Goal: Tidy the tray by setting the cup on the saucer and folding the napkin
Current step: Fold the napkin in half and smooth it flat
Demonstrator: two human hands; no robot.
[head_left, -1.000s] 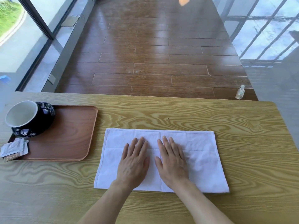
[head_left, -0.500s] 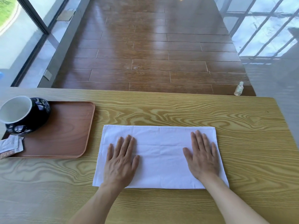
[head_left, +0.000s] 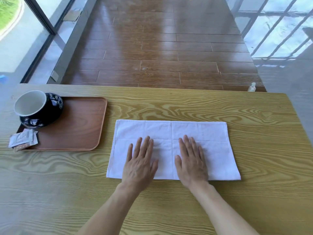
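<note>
White napkin (head_left: pixel 194 131), hands (head_left: pixel 140 163) back together

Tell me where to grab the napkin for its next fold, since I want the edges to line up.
Probably by the two right-hand corners of the napkin, coming in from its right short edge. It lies flat in a long rectangle with a centre crease, so carrying that edge over to the left one halves it. The left hand and right hand now rest flat near the middle; the right would have to shift outward.

napkin (head_left: pixel 172 148) white; cup (head_left: pixel 36 107) black, white inside; tray (head_left: pixel 76 126) brown
</note>
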